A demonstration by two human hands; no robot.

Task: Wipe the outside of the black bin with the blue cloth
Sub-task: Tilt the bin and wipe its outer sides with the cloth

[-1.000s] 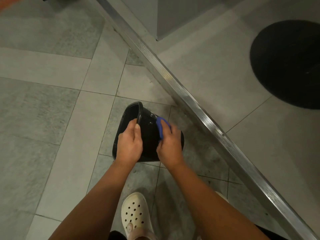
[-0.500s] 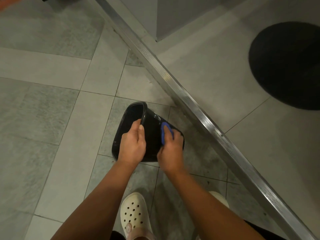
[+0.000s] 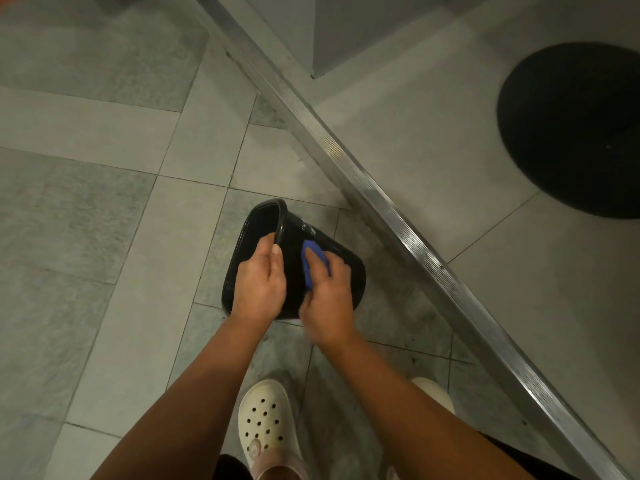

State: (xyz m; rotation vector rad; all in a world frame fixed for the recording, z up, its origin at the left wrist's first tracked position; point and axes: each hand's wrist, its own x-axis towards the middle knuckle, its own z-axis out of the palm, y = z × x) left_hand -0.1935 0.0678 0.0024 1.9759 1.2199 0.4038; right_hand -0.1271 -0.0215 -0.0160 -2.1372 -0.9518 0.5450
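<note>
Black bin (image 3: 298,237) sits tipped over on the tiled floor (image 3: 104,237) at the centre of the frame. It is glossy, with pale smears near its rim. The left grip (image 3: 259,285) clasps the rim, and the right grip (image 3: 329,303) holds the blue cloth (image 3: 313,265) against the outer wall. It seems best to steady the rim firmly, wipe in overlapping strokes, then turn the bin to reach the other sides.

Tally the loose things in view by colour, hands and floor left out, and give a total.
Black: 2 (bin, round mat)
Blue: 1 (cloth)
White: 2 (left clog, right clog, partly hidden)
Total: 5
</note>
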